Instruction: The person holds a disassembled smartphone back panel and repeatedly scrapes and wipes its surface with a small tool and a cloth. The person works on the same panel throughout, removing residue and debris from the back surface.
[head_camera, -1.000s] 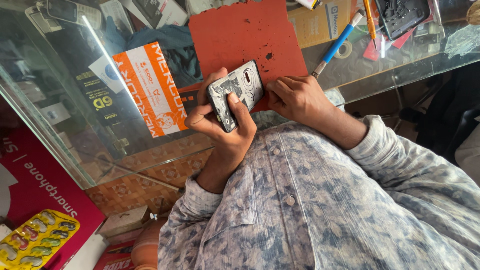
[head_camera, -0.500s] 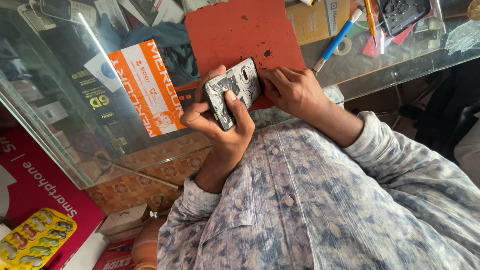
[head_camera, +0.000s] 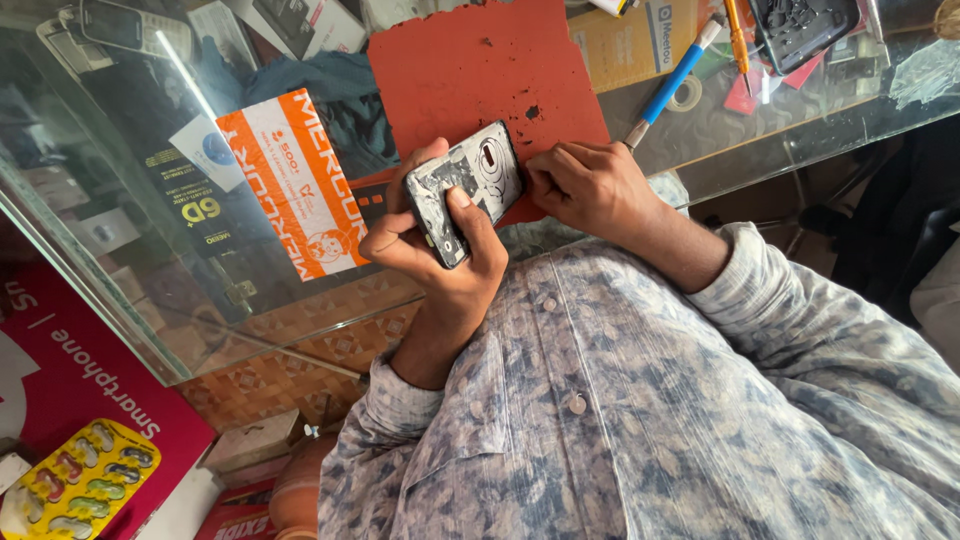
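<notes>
My left hand (head_camera: 440, 255) grips an opened phone (head_camera: 468, 185) with its back cover off. The grey inner plate and camera hole face up, and my thumb lies across its lower part. My right hand (head_camera: 592, 188) sits just right of the phone with its fingers curled, the fingertips touching the phone's right edge. Nothing shows inside that hand. Both hands hover over the near edge of a red work mat (head_camera: 480, 70) on a glass counter (head_camera: 120, 250).
A blue-handled tool (head_camera: 668, 82) and an orange screwdriver (head_camera: 736, 30) lie beyond my right hand. A dark phone part (head_camera: 800, 25) sits at the top right. Under the glass is an orange-and-white box (head_camera: 295, 190). A magenta box (head_camera: 60, 370) and a yellow blister pack (head_camera: 70, 482) are at the lower left.
The phone has tilted a little in my left hand, and my thumb has slid down its face. My right hand stays at the phone's right edge.
</notes>
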